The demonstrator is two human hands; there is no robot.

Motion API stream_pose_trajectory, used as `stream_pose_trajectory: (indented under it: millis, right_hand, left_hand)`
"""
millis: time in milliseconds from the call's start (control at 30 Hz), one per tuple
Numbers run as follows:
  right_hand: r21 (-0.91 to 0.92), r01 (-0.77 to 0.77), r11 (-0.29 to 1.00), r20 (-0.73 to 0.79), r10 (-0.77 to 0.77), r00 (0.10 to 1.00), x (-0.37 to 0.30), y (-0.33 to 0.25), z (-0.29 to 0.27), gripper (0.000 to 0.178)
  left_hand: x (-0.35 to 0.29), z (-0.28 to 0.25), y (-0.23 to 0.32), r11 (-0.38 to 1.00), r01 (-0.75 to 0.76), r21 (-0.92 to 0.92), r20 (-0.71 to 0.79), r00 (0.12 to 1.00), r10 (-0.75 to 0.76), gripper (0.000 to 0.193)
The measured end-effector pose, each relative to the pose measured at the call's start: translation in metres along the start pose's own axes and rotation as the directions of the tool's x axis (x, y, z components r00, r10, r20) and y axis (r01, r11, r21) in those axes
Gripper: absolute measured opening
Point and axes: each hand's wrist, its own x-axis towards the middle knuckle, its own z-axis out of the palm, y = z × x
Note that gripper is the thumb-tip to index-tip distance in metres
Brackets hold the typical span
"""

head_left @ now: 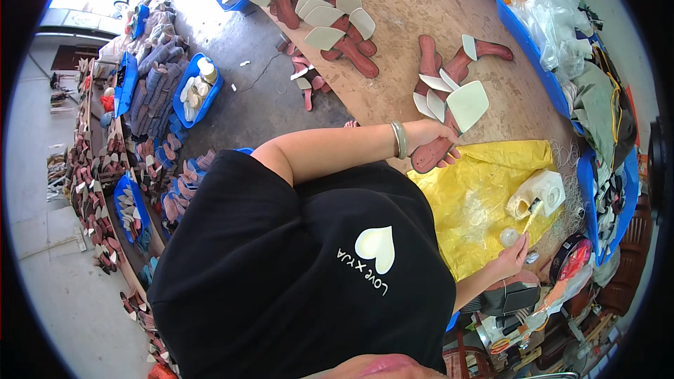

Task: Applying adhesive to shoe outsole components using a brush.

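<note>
My left hand (437,133), with a bangle at the wrist, is closed around a reddish-brown shoe sole (427,157) over the near edge of a yellow plastic sheet (460,182). Just beyond that hand, more reddish soles (460,67) lie overlapped with pale flat pieces on them, one large pale piece (468,104) among them. My right hand (509,260) pinches the handle of a brush (531,219). The brush's other end reaches the opening of a cut white plastic jug (551,191) on the sheet. A small translucent round object (509,237) sits beside the right fingers.
The wooden table (400,14) carries a heap of soles with pale pieces (330,0) at its far left. Blue bins (537,63) with plastic bags and cloth line the right. Left on the floor stand a blue bin (199,91) and stacked soles (156,77).
</note>
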Motion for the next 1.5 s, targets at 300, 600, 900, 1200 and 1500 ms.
stream_pose_trajectory:
  millis: [300,600,900,1200,1500]
  right_hand:
    - [0.005,0.0,1.0,0.021,0.0,1.0,-0.004,0.001,0.007,0.025]
    - [0.05,0.028,0.998,0.082,-0.032,0.996,-0.005,-0.015,0.023,0.024]
    - [-0.173,0.155,0.973,-0.048,-0.166,0.985,0.026,0.015,-0.003,0.03]
    - [-0.405,0.008,0.914,0.033,0.006,0.999,0.061,0.071,-0.009,0.028]
    - [-0.748,0.052,0.662,0.053,-0.018,0.998,0.104,0.106,0.028,0.027]
  left_hand:
    - [-0.007,-0.012,0.0,1.0,-0.003,-0.026,0.006,1.0,0.003,0.028]
    - [-0.019,-0.033,-0.001,0.992,-0.072,-0.104,-0.002,0.997,0.073,0.029]
    - [-0.037,-0.031,0.004,0.998,-0.059,-0.001,-0.165,0.985,0.058,0.032]
    - [-0.022,-0.031,-0.006,0.972,0.165,0.169,-0.108,0.983,-0.148,0.034]
    - [-0.007,0.005,-0.009,0.906,0.173,0.385,-0.139,0.982,-0.128,0.038]
